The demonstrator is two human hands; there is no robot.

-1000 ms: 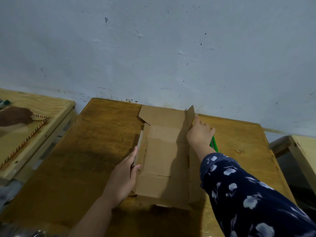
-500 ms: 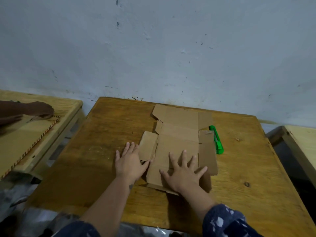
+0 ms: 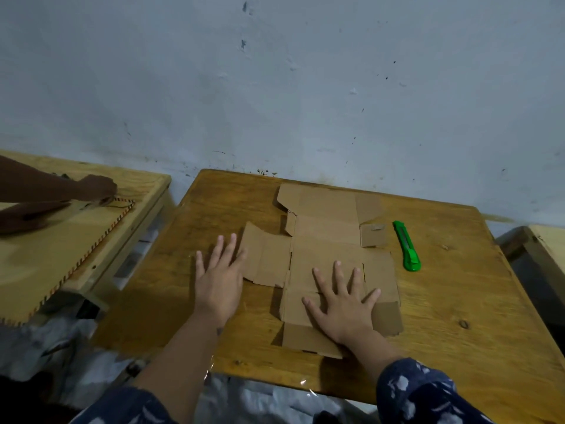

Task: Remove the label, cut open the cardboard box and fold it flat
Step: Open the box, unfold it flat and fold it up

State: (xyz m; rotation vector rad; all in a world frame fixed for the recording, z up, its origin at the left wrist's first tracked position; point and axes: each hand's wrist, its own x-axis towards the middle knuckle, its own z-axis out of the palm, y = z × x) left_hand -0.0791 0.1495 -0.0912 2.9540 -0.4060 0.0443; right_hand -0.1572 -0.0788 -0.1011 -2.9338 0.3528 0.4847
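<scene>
The brown cardboard box lies unfolded and flat on the wooden table, its flaps spread out toward the wall. My right hand rests palm down on the box's near panel with fingers spread. My left hand lies flat on the table, fingers apart, its fingertips touching the edge of the left flap. A green utility knife lies on the table just right of the box, apart from both hands. No label is visible on the cardboard.
The table stands against a pale wall. A second wooden table to the left holds a board with a stitched edge, and another person's hands are on it. Crinkled plastic sheeting lies below the near edge. More wooden furniture stands at the right.
One second ago both hands held side panels upright; they have since pushed the box flat, and the hands now lie spread on it. The view has shifted back.
</scene>
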